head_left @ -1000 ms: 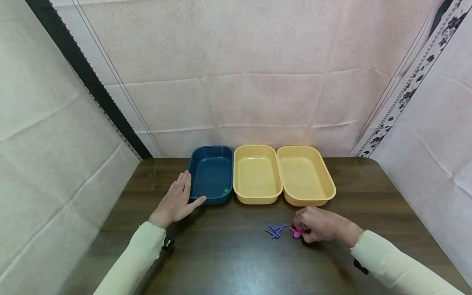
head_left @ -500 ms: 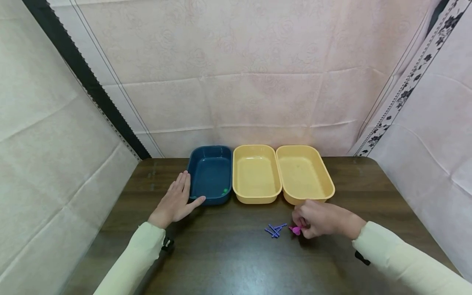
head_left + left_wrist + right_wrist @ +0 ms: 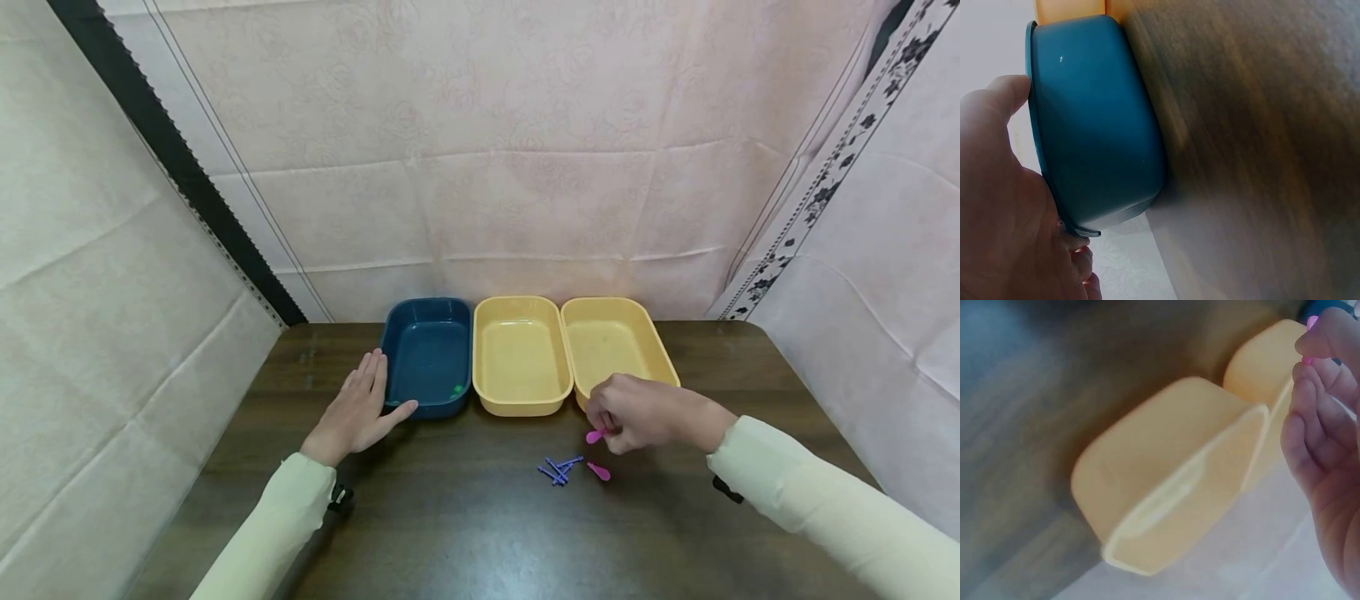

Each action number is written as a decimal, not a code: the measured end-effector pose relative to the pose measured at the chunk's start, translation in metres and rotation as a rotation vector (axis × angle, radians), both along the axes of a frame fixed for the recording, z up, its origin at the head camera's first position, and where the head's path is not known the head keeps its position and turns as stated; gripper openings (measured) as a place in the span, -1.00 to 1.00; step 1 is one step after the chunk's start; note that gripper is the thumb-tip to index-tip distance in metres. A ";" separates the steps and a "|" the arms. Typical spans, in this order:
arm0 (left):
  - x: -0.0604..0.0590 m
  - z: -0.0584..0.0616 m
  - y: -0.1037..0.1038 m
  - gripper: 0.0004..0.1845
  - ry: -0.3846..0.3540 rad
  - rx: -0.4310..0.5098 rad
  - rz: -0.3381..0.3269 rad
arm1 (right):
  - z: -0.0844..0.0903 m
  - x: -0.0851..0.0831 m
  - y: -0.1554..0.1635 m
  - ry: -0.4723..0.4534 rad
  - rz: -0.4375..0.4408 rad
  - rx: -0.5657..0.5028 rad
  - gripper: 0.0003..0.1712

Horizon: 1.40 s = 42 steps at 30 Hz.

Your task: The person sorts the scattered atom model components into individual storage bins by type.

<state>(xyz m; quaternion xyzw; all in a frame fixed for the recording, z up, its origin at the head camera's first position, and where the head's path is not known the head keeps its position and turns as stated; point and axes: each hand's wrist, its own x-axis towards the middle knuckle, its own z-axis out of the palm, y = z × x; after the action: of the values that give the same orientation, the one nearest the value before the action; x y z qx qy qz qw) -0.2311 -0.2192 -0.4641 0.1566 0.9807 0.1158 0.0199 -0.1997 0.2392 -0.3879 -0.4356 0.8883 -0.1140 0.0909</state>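
My right hand (image 3: 652, 410) pinches a small pink teardrop-shaped piece (image 3: 595, 436) between thumb and fingertips, and overlaps the front edge of the right yellow tray (image 3: 611, 333) in the head view. In the right wrist view, bits of the pink piece (image 3: 1312, 322) show around the thumb tip. Another pink teardrop-shaped piece (image 3: 599, 472) lies on the table below that hand, beside a loose group of several purple-blue sticks (image 3: 560, 471). With fingers straight, my left hand (image 3: 356, 408) rests at the front left corner of the blue tray (image 3: 429, 412), thumb on its front rim.
A second yellow tray (image 3: 522, 350) stands in the middle, side by side with the others along the back of the brown table (image 3: 465, 533). Small green bits (image 3: 457, 389) lie inside the blue tray. Pale cloth (image 3: 480, 208) hangs behind and at both sides.
My right hand has risen from the table toward the right yellow tray with one pink piece, leaving the other pink piece lying on the table. The left hand stays put.
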 end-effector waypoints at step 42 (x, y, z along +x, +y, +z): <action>-0.001 0.002 0.004 0.17 0.001 0.009 0.004 | -0.002 -0.088 -0.059 0.099 -0.100 -0.059 -0.87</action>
<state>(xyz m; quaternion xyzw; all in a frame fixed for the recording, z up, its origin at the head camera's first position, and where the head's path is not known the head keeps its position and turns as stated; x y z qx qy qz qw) -0.2317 -0.2155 -0.4622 0.1545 0.9805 0.1202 0.0182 -0.2880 0.1800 -0.3896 -0.3982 0.9086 -0.1229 0.0282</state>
